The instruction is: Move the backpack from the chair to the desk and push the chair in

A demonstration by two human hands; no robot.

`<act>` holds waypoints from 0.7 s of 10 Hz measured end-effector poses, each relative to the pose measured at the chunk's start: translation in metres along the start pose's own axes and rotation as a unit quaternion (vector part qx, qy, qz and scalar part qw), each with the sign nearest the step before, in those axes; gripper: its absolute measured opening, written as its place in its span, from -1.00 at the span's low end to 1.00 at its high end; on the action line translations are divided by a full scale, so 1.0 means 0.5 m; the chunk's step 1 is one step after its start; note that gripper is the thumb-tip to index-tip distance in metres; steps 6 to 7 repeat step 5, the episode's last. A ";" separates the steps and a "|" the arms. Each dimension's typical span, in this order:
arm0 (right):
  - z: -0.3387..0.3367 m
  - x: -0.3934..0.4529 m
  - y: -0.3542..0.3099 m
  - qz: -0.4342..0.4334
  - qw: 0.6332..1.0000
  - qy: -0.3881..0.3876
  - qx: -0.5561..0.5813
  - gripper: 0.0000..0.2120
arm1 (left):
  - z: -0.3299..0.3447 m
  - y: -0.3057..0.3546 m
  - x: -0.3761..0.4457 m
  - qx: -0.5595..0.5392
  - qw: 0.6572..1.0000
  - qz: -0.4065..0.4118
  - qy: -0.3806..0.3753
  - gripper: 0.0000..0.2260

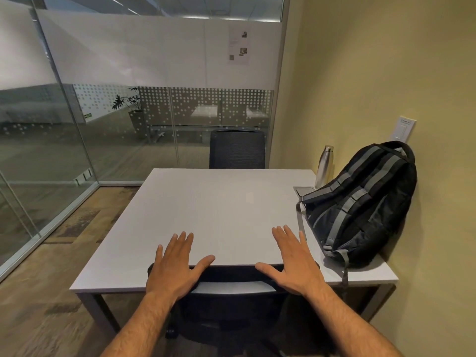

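A black backpack [360, 204] with grey straps lies on the right side of the white desk [206, 207], leaning against the yellow wall. A black mesh chair [231, 305] stands at the desk's near edge, its backrest top touching the desktop edge and its seat under the desk. My left hand [177, 264] and my right hand [293, 261] hover flat over the top of the backrest, fingers spread, holding nothing. One grey strap of the backpack hangs over the desk's front edge.
A steel bottle [325, 166] stands behind the backpack by the wall. A second black chair [237, 150] sits at the desk's far side. Glass partitions [64, 150] enclose the room at left and back. A grey cable hatch [304, 190] is set in the desktop.
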State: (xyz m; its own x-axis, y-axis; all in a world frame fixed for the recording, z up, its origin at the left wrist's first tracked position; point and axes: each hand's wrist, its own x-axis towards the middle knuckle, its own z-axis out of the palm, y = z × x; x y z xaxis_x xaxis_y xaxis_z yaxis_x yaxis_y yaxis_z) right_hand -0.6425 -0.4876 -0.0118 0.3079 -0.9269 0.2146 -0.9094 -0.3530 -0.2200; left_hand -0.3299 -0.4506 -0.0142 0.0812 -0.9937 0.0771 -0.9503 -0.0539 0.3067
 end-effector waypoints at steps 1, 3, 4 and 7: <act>-0.002 -0.005 -0.002 0.006 1.000 0.002 -0.016 0.06 | 0.000 0.001 -0.013 -0.025 0.999 0.017 0.035 0.00; -0.009 -0.022 -0.018 0.035 0.997 0.020 -0.070 -0.05 | -0.002 0.003 -0.040 -0.033 0.996 0.044 0.077 -0.08; -0.011 -0.035 -0.023 0.049 0.997 0.027 -0.059 -0.07 | -0.006 0.005 -0.052 -0.027 0.996 0.051 0.069 -0.07; -0.011 -0.064 -0.031 0.059 0.996 0.059 0.017 -0.11 | -0.005 0.011 -0.067 -0.023 0.996 0.057 0.062 -0.01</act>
